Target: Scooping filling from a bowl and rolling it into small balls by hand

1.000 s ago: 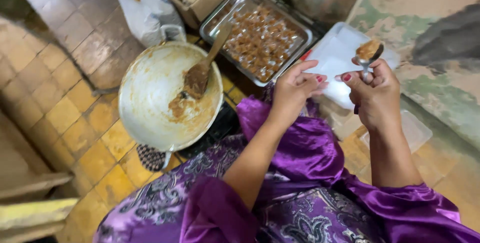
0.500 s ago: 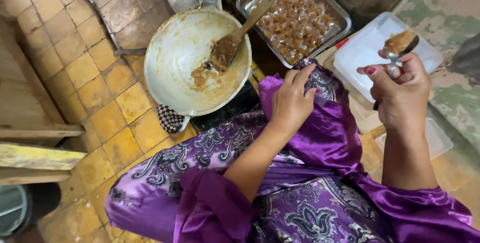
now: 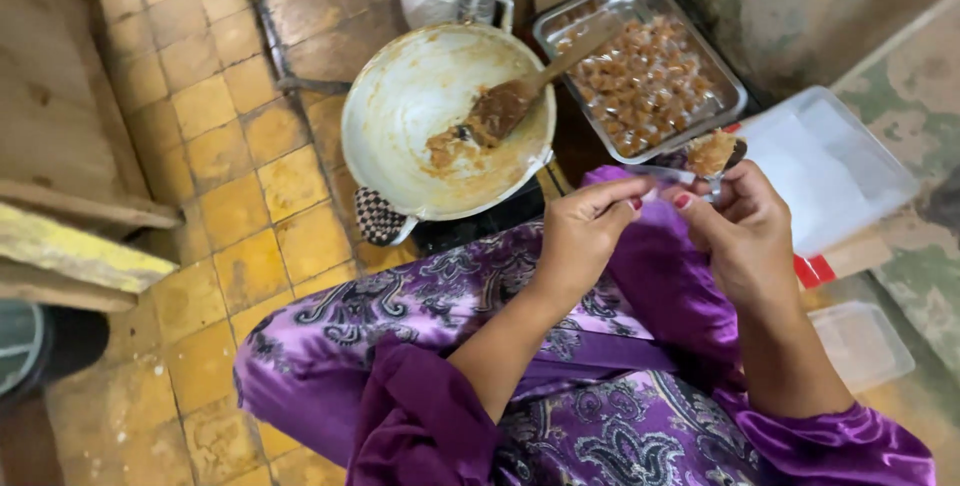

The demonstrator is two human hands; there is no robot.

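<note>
I see both hands raised over my lap in purple cloth. Right hand [image 3: 745,236] pinches a spoon [image 3: 722,158] loaded with brown paste. Left hand [image 3: 585,231] pinches a clear wrapper [image 3: 668,176] just beside the spoon. On the tiled floor ahead: metal tray [image 3: 720,66] of wrapped sweets, white pan [image 3: 400,116] with wooden spatula [image 3: 520,96], white lid [image 3: 850,161].

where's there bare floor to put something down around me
Bare yellow tiles lie left of the wok, up to the wooden boards. It is crowded ahead: wok, metal tray and white lidded box sit close together.
</note>
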